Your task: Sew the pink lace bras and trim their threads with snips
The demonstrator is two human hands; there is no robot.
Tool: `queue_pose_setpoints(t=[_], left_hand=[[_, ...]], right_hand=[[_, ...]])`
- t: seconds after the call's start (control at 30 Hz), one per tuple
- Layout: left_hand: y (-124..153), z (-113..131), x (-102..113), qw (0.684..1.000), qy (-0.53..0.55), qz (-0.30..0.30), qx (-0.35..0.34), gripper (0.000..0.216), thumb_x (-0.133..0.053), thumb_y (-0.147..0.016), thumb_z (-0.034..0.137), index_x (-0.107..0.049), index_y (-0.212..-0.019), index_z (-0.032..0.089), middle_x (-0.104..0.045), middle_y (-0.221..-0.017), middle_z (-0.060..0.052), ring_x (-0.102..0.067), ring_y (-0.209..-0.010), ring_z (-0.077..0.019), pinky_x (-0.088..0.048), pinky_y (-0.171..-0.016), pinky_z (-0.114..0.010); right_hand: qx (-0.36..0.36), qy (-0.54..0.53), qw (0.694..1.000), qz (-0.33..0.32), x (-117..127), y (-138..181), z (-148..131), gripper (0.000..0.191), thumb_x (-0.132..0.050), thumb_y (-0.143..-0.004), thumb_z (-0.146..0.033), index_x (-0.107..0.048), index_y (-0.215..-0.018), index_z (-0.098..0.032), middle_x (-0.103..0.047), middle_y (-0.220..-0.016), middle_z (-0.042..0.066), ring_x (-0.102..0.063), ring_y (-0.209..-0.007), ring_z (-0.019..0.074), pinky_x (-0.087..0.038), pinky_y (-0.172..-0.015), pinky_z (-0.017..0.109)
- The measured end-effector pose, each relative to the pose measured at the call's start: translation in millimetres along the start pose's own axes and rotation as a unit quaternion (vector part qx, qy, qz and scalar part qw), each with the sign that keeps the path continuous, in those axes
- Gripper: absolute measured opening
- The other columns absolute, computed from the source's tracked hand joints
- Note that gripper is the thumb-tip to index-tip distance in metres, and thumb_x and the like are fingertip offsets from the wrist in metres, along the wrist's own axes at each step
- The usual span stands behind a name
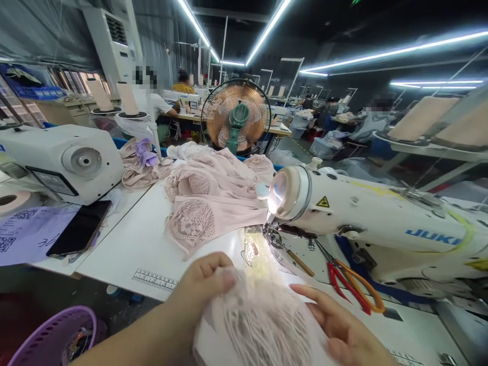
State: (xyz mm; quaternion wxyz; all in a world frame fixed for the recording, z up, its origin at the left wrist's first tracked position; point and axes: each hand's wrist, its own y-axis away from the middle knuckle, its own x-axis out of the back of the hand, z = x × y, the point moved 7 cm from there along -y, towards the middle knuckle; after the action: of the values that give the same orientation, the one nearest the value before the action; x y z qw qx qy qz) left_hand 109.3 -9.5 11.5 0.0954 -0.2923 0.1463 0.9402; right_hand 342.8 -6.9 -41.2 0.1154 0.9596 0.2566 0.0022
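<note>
A pale pink lace garment piece, looking like a bra cup, is close in front of me at the table's front edge, slightly blurred. My left hand pinches its upper left edge between thumb and fingers. My right hand is at its right edge with the index finger stretched out and the fingers apart; whether it bears any of the fabric's weight I cannot tell. Beyond the hands stands a white sewing machine, its lamp lit over the needle area. More pink lace bras lie heaped left of the needle.
Red-and-orange-handled scissors and a wooden-handled tool lie under the machine arm. A phone rests on paper beside a second machine. A purple basket is below left. A large fan and several people are behind.
</note>
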Motion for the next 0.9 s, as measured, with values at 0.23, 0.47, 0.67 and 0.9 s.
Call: queue_pose_setpoints(t=[0.23, 0.47, 0.67, 0.9], left_hand=[[-30.1, 78.7, 86.3, 0.928, -0.354, 0.101, -0.062, 0.027, -0.063, -0.060, 0.041, -0.055, -0.072, 0.018, -0.058, -0.057, 0.002, -0.051, -0.048, -0.0124, -0.041, -0.048, -0.023], [-38.4, 146.8, 133.9, 0.732, -0.607, 0.279, -0.134, 0.020, -0.053, -0.062, 0.032, -0.058, -0.077, 0.020, -0.060, -0.077, -0.005, -0.058, -0.082, -0.0291, -0.046, -0.078, -0.043], [-35.6, 99.3, 15.6, 0.596, -0.693, 0.124, -0.387, 0.022, -0.042, -0.083, 0.016, -0.056, -0.100, 0.019, -0.063, -0.102, -0.010, -0.058, -0.101, -0.0243, -0.046, -0.090, -0.039], [-80.3, -16.6, -36.9, 0.576, -0.747, -0.185, -0.276, 0.030, -0.033, -0.091, 0.014, -0.058, -0.108, 0.014, -0.065, -0.115, -0.013, -0.060, -0.106, -0.0202, -0.050, -0.090, -0.033]], right_hand=[[0.000, 0.304, 0.952, 0.027, -8.2, -65.8, -29.9, 0.032, -0.045, -0.089, -0.040, -0.067, -0.095, -0.018, -0.071, -0.086, 0.006, -0.066, -0.081, 0.0234, -0.050, -0.067, 0.031], [-0.002, 0.453, 0.876, 0.164, -6.2, -119.2, -30.2, 0.012, -0.056, -0.092, -0.026, -0.063, -0.094, -0.016, -0.064, -0.098, 0.005, -0.060, -0.089, 0.0207, -0.047, -0.081, 0.041], [0.013, 0.423, 0.890, 0.172, -9.7, -130.9, -44.5, 0.013, -0.058, -0.092, -0.029, -0.063, -0.091, -0.016, -0.065, -0.088, 0.002, -0.062, -0.078, 0.0170, -0.051, -0.073, 0.035], [0.051, 0.354, 0.919, 0.166, 4.0, -110.1, -52.8, 0.024, -0.042, -0.089, -0.028, -0.054, -0.106, -0.017, -0.067, -0.082, 0.002, -0.066, -0.070, 0.0177, -0.050, -0.059, 0.028]])
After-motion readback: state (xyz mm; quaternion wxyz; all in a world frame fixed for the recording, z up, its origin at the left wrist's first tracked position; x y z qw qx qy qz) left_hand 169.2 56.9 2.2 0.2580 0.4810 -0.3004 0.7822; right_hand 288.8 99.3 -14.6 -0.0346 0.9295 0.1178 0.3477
